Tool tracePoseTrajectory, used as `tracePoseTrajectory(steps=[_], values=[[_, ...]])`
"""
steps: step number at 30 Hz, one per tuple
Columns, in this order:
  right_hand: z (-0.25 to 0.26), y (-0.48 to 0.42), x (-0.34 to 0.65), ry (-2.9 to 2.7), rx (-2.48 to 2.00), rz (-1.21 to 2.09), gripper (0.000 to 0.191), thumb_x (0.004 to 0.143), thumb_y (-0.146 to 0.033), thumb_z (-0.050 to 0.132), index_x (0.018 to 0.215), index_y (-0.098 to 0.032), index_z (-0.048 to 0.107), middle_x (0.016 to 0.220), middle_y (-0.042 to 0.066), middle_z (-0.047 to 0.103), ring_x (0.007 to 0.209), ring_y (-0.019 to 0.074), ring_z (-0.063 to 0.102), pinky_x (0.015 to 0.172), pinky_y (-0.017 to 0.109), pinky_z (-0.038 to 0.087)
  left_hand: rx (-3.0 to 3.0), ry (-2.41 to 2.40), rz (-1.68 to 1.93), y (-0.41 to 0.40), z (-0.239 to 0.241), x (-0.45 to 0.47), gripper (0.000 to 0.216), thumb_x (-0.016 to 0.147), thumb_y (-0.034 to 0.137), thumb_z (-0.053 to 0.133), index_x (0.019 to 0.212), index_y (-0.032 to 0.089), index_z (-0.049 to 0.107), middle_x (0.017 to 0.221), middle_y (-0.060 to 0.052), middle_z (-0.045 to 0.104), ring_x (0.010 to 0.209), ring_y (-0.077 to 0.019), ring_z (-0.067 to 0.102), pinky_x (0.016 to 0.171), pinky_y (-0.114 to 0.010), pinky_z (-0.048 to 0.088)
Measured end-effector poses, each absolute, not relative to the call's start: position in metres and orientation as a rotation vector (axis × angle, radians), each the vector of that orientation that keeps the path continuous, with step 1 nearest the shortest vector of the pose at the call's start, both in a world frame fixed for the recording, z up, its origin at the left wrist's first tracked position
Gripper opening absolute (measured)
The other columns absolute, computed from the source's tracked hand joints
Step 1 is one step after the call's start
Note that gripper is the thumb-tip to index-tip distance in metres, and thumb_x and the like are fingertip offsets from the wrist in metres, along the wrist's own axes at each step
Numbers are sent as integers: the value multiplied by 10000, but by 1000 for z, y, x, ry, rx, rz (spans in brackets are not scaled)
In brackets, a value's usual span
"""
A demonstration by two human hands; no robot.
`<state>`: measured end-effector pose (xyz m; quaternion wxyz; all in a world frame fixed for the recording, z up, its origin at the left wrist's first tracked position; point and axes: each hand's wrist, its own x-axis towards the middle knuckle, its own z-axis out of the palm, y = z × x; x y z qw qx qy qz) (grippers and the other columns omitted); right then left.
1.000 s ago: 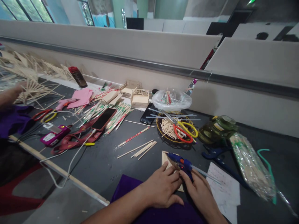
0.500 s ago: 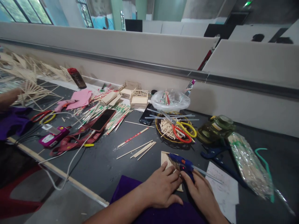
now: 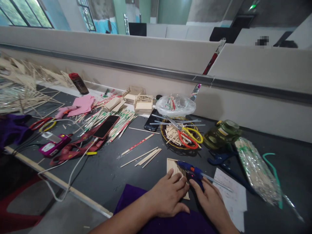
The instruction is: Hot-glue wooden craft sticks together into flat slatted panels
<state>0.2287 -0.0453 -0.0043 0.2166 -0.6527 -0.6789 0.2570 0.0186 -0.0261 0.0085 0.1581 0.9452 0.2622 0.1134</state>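
My left hand (image 3: 169, 194) lies flat across a small panel of bamboo sticks (image 3: 171, 164), its fingers spread and pressing on it. In my right hand (image 3: 210, 199) is a blue hot glue gun (image 3: 188, 167); its nozzle rests at or just over the panel's upper part. A clear glue stick (image 3: 219, 183) runs out of the gun's back end. A small red light glows on the gun's body. Several loose bamboo sticks (image 3: 148, 157) lie left of the panel. The lower part of the panel is partly hidden under my left hand.
Behind the panel stands a basket (image 3: 168, 143) of short sticks with scissors (image 3: 188, 138) on top. To the right are a green jar (image 3: 223, 133), blue pliers-like tool (image 3: 225, 162), paper (image 3: 231, 191) and bagged sticks (image 3: 258, 172). A phone (image 3: 106, 126) and white cable (image 3: 73, 170) lie left.
My hands, the panel and the glue gun hold almost the same position. The view has shifted slightly. At far left, another person's hand has gone from the stick structure.
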Motion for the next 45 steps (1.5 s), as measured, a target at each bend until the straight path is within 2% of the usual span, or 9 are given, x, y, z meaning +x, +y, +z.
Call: tracePoseTrajectory(steps=[9,18,25,30,37,45], values=[[-8,-45,231,-1872,-1798,694,363,922,-424,411,1117,-208,629,1161,72,686,1116,234,616,967,385,486,2700,766,311,-27,10,18,716,923,620,245,1428,125,357,1400,-134,473,1326,-276,362,1143,-465,223],[-12,-43,232,-1930,-1755,545,352,933,-401,414,1134,-191,613,1216,105,635,1185,236,558,955,353,487,2676,767,292,-27,14,17,701,926,615,246,1431,140,350,1420,-119,455,1332,-265,353,1150,-454,221],[-15,-44,232,-1875,-1730,699,343,942,-398,403,1147,-213,608,1186,72,668,1129,211,600,992,361,464,2647,764,276,-26,16,17,701,925,615,252,1440,147,335,1434,-117,442,1337,-271,347,1155,-470,210],[-14,-44,231,-1861,-1744,664,314,930,-387,420,1079,-212,633,1112,76,699,1082,222,629,955,368,489,2631,762,269,-26,19,17,704,925,616,250,1442,145,332,1424,-111,455,1344,-265,342,1162,-462,200],[-15,-45,233,-1870,-1757,646,325,935,-385,405,1104,-210,620,1130,80,694,1077,220,632,950,384,491,2665,769,262,-26,18,17,701,923,617,266,1442,151,338,1428,-111,452,1343,-257,345,1158,-455,214],[-16,-46,237,-1853,-1769,558,302,910,-374,439,1044,-204,649,1070,75,717,1031,225,659,909,366,521,2657,771,274,-26,17,18,685,922,619,267,1424,164,364,1434,-98,448,1344,-247,342,1163,-449,205]])
